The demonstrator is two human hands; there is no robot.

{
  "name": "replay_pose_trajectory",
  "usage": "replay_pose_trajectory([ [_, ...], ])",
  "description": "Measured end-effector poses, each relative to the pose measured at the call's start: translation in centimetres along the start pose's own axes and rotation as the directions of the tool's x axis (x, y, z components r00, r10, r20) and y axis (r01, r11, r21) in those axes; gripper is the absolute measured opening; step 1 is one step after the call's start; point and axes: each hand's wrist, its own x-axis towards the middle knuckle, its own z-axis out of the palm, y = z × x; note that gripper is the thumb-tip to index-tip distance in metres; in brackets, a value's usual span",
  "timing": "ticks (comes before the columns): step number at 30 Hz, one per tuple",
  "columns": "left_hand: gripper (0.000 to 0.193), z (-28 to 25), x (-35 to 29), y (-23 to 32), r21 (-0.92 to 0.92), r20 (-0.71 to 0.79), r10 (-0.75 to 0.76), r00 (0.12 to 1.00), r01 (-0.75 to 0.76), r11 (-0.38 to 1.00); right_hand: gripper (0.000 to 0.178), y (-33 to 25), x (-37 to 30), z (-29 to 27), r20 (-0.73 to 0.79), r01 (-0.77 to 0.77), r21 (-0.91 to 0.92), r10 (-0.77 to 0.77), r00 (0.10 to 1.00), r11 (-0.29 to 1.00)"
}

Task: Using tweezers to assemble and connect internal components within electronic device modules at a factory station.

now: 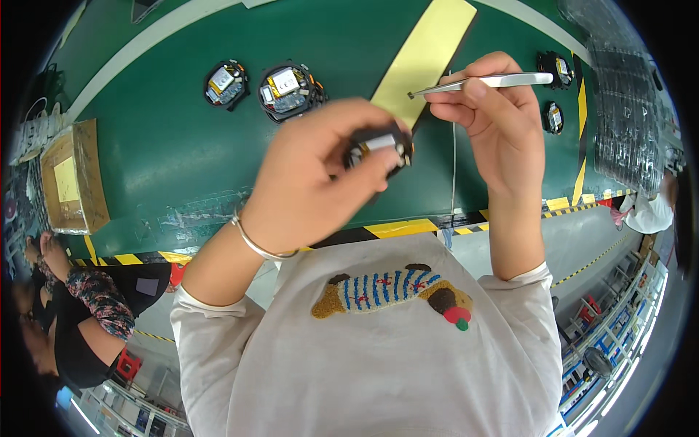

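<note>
My left hand (313,171) is closed round a small round black electronic device (375,146), its inside with a pale battery-like block facing up; the hand is a little blurred. In my right hand (502,109) I pinch silver tweezers (513,80) pointing left. A tiny dark piece (411,95) shows at their tips, over a long pale-yellow strip (426,54); whether it is gripped or lies on the strip, I cannot tell. Beyond my left hand lie two similar open round devices, a larger one (290,89) and a smaller one (226,84).
Two more small devices lie at the right, one farther (555,71) and one nearer (553,118). Stacked clear plastic trays (630,109) stand beyond them. A cardboard box (95,175) sits at the left of the green table (175,153). Another person's patterned sleeve (98,298) shows at lower left.
</note>
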Motion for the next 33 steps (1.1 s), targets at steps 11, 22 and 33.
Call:
replay_pose_trajectory([
  [11,0.029,-1.0,0.4,1.2,-0.398,-0.26,0.088,0.962,-0.19,0.897,0.014,-0.1,0.4,3.9,0.181,0.088,0.171,-0.119,0.976,0.981],
  [22,0.028,-1.1,0.5,1.1,-0.36,-0.248,0.113,0.962,-0.199,0.912,0.015,0.6,0.8,3.5,0.222,-0.008,0.279,-0.056,0.973,0.96],
  [33,0.028,-1.1,0.4,1.1,-0.343,-0.239,0.119,0.964,-0.198,0.918,0.015,0.6,0.8,3.5,0.241,-0.018,0.271,-0.05,0.969,0.962],
])
